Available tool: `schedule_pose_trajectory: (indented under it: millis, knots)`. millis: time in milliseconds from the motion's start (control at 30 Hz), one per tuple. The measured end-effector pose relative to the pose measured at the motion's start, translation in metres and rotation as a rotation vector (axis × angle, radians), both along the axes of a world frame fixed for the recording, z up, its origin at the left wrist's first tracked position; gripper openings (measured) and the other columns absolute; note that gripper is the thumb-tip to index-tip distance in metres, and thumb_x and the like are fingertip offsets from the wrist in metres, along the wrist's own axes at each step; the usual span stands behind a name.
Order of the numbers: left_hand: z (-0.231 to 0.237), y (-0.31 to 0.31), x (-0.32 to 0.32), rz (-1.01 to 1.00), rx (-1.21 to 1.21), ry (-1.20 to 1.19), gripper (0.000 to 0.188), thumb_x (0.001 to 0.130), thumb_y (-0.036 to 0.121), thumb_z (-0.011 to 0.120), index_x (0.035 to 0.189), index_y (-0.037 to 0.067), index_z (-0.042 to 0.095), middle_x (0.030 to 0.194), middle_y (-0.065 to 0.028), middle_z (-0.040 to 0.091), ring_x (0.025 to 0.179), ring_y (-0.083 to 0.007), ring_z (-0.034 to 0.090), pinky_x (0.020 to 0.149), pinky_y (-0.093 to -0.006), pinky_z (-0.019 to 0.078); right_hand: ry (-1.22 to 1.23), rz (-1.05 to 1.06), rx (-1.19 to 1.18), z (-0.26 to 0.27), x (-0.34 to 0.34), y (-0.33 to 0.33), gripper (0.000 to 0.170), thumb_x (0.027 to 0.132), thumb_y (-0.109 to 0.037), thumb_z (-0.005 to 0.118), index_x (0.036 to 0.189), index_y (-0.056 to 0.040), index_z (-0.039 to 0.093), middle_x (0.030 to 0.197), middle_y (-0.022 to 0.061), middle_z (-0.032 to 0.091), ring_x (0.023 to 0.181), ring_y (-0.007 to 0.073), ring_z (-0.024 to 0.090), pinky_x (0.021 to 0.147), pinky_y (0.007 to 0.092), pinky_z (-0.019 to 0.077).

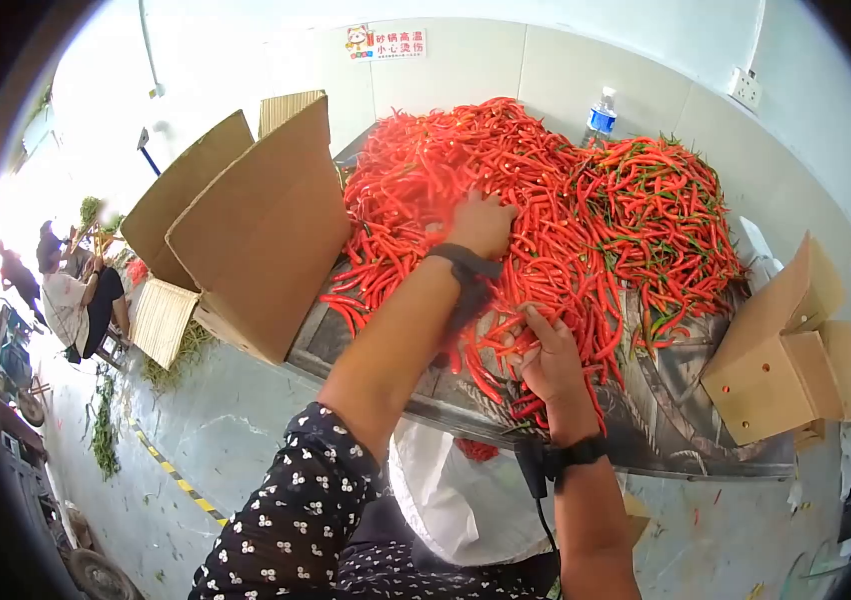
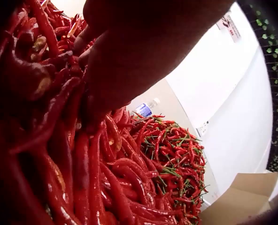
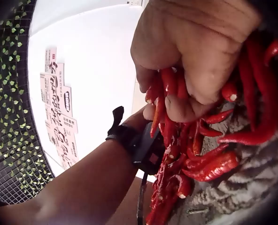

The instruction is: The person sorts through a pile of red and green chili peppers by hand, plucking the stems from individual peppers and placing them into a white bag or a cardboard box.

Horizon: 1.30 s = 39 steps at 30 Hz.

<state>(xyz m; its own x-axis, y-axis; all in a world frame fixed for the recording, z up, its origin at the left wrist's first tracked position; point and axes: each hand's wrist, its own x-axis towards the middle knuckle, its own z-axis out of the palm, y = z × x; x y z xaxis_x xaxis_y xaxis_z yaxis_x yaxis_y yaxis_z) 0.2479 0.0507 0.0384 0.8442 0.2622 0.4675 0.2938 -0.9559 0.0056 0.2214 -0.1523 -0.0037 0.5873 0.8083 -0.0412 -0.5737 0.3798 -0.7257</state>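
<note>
A broad heap of red chili peppers (image 1: 546, 190) covers the table. My left hand (image 1: 483, 225) reaches into the middle of it, back of the hand upward. In the left wrist view, dark fingers (image 2: 85, 44) point down among glossy chilies, the fingertips partly hidden. Nearer the front edge, my right hand (image 1: 553, 368) holds a small bunch of red chilies (image 3: 169, 91) between thumb and curled fingers. Below that hand, more loose chilies (image 3: 214, 166) lie by a grey twisted rope (image 3: 237, 187).
A tall open cardboard box (image 1: 261, 235) stands left of the heap, a smaller one (image 1: 771, 370) at right. Chilies with green stems (image 1: 661, 220) form the right part. A water bottle (image 1: 602, 115) stands behind. People (image 1: 71, 300) sit far left. A white sack (image 1: 446, 490) hangs below the table edge.
</note>
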Motion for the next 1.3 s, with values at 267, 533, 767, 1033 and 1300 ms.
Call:
schedule_pose_trajectory:
  millis: [267, 533, 767, 1033, 1300]
  knots:
    - [-0.010, 0.007, -0.010, -0.204, -0.094, -0.014, 0.015, 0.075, 0.017, 0.055, 0.074, 0.005, 0.064, 0.081, -0.0129, 0.060, 0.087, -0.0297, 0.056, 0.075, -0.0411, 0.0458, 0.010, 0.009, 0.064, -0.006, 0.002, 0.001, 0.014, 0.089, -0.016, 0.052, 0.096, -0.0045, 0.052, 0.071, 0.0071, 0.053, 0.067, 0.0170, 0.055, 0.044, 0.0254, 0.0344]
    - [0.030, -0.044, -0.094, -0.635, -0.281, 0.080, 0.009, 0.070, 0.013, 0.063, 0.071, 0.005, 0.060, 0.072, -0.0120, 0.058, 0.070, -0.0289, 0.055, 0.063, -0.0390, 0.0437, 0.003, 0.016, 0.095, -0.008, 0.004, 0.001, 0.016, 0.088, -0.022, 0.055, 0.094, -0.0071, 0.054, 0.072, 0.0043, 0.054, 0.064, 0.0153, 0.055, 0.046, 0.0247, 0.0339]
    - [0.041, -0.044, -0.101, -0.733, -0.262, 0.288, 0.010, 0.074, 0.012, 0.060, 0.079, 0.003, 0.061, 0.075, -0.0120, 0.059, 0.073, -0.0289, 0.056, 0.065, -0.0377, 0.0450, -0.025, -0.056, 0.042, -0.003, -0.002, -0.001, 0.011, 0.087, -0.016, 0.057, 0.095, -0.0103, 0.053, 0.073, 0.0020, 0.054, 0.064, 0.0136, 0.054, 0.046, 0.0250, 0.0347]
    - [0.006, -0.006, -0.034, -0.412, -0.114, 0.057, 0.016, 0.076, 0.013, 0.054, 0.088, 0.008, 0.063, 0.088, -0.0132, 0.059, 0.086, -0.0310, 0.057, 0.074, -0.0391, 0.0466, -0.039, -0.010, 0.134, -0.018, 0.007, 0.000, 0.013, 0.084, -0.009, 0.056, 0.096, -0.0107, 0.051, 0.075, 0.0038, 0.053, 0.068, 0.0155, 0.055, 0.048, 0.0270, 0.0363]
    - [0.000, -0.005, -0.041, -0.433, -0.135, -0.019, 0.011, 0.073, 0.010, 0.058, 0.083, 0.006, 0.061, 0.084, -0.0134, 0.055, 0.084, -0.0314, 0.055, 0.074, -0.0382, 0.0463, 0.066, 0.051, 0.159, -0.017, 0.009, -0.001, 0.011, 0.083, -0.010, 0.054, 0.094, -0.0095, 0.052, 0.077, 0.0047, 0.053, 0.068, 0.0166, 0.054, 0.049, 0.0282, 0.0376]
